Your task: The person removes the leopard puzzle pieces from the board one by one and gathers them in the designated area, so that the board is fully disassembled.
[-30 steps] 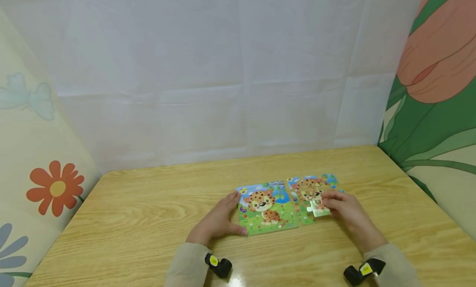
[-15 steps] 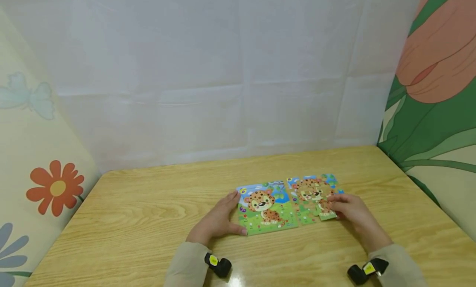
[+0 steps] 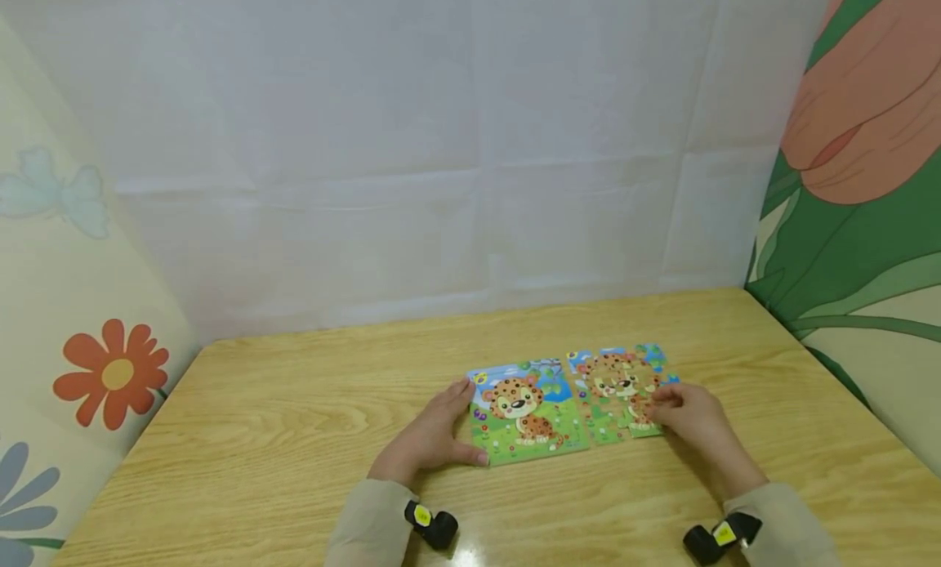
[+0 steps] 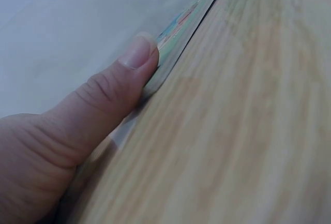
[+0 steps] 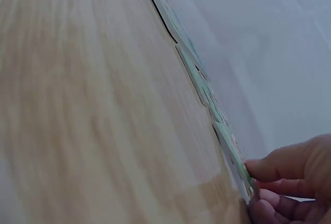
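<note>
A square picture board with a spotted leopard cub lies on the table. My left hand rests along its left edge, fingers at the far corner. In the left wrist view the straight thumb lies on the board's near corner. Right beside the board is a jigsaw puzzle of the same cub, with gaps between some pieces. My right hand pinches a puzzle piece showing the cub's feet and green grass, at the puzzle's near right. In the right wrist view this piece sits slightly tilted, thumb on top.
The wooden table runs back to a white cloth. Flower-patterned panels flank it on both sides. Each wrist wears a small black camera over a beige sleeve.
My right hand has moved the piece right, into the puzzle's near right corner, and lowered it flat among the others. The left hand has stayed in place on the board.
</note>
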{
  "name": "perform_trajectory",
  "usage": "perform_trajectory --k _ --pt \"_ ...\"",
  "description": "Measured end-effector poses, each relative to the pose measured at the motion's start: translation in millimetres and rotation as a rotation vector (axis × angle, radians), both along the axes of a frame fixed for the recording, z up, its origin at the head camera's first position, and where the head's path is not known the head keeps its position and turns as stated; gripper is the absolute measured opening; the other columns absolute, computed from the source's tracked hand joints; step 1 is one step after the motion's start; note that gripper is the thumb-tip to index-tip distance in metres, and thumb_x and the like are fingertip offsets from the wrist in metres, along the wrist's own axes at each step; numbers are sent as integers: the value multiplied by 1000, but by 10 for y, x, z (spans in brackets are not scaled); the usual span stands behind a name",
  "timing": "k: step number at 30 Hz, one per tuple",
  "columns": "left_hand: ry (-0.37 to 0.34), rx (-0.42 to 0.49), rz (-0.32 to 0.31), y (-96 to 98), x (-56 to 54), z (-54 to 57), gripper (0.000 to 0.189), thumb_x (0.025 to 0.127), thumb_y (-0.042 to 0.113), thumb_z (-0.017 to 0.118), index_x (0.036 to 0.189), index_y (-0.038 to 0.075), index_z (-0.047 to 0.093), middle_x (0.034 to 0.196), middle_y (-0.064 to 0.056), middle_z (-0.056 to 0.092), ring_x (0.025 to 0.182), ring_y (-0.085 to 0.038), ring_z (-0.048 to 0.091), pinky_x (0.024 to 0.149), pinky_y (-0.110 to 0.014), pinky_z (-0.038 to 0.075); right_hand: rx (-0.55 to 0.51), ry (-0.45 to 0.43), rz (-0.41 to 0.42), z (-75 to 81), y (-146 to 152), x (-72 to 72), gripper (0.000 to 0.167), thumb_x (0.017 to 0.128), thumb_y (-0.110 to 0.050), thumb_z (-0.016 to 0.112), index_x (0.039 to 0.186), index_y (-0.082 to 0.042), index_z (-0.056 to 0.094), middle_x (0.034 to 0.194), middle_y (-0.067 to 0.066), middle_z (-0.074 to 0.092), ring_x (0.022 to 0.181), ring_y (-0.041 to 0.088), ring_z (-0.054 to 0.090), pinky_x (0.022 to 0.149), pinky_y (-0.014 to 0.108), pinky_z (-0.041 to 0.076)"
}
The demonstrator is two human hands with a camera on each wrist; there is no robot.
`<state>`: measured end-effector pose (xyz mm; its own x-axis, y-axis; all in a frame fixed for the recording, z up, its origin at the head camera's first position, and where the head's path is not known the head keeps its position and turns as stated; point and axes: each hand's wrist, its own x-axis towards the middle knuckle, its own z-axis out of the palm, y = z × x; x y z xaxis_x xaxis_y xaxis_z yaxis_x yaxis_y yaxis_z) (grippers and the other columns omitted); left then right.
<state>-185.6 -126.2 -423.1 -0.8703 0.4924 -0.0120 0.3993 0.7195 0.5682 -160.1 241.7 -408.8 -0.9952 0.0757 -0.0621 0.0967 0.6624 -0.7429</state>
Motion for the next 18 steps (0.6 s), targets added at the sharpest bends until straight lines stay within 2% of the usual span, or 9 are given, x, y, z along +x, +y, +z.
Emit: perform_trajectory --k 5,10,18 --pt "1 1 -3 0 7 9 110 62 43 82 145 -1 24 153 -16 15 141 -35 13 114 -49 14 57 10 3 -5 -11 -13 29 79 -12 70 99 6 61 85 11 61 79 21 55 63 28 46" --pt "4 2 1 1 14 16 110 62 42 82 145 -1 24 153 -16 16 141 -35 14 114 -49 14 54 12 8 1 -9 -22 28 79 -11 71 99 6 61 83 10 60 78 21 54 62 28 45" --pt "4 -1 3 6 15 16 110 62 44 81 145 0 24 153 -15 16 141 -35 14 114 -49 14 59 57 11 21 -22 -24 30 81 -11 70 103 7 61 88 12 63 82 23 58 69 33 49"
